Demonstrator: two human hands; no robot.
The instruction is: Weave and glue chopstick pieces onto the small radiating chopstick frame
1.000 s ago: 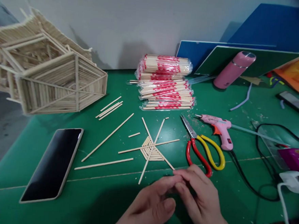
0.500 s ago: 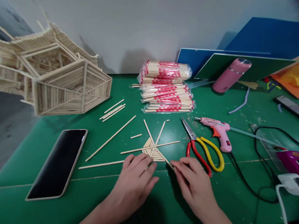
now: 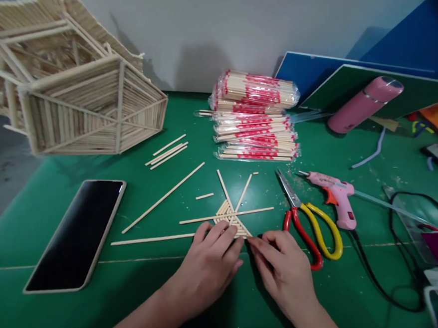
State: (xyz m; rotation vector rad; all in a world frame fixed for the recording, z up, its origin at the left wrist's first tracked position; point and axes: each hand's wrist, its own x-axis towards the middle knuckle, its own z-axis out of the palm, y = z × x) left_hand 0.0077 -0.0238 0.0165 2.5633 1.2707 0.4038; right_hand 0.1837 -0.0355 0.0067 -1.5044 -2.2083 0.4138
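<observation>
Several thin wooden sticks are arranged in a crossing star shape, with short sticks forming a striped panel [image 3: 221,211] between two arms. My left hand [image 3: 212,258] is closed over the lower edge of this piece, its curled fingers on a long wooden stick [image 3: 153,239] that runs out leftward. My right hand [image 3: 283,261] pinches at the lower right corner, thumb and fingertips together at the stick ends. The fingers partly hide what lies between the hands. Another long stick [image 3: 164,197] and a short offcut [image 3: 204,196] lie nearby.
Pliers [image 3: 303,220] with red and yellow handles and a pink glue gun [image 3: 333,192] lie right. Wrapped stick bundles [image 3: 257,119] and a pink flask [image 3: 365,104] stand behind. A phone [image 3: 77,236] and a large stick-built model [image 3: 92,100] are left; several loose sticks [image 3: 167,153] lie beside the model.
My right hand has come closer to my left, its fingertips now at the piece's lower right corner. My left fingers reach further over the panel. The view has shifted slightly.
</observation>
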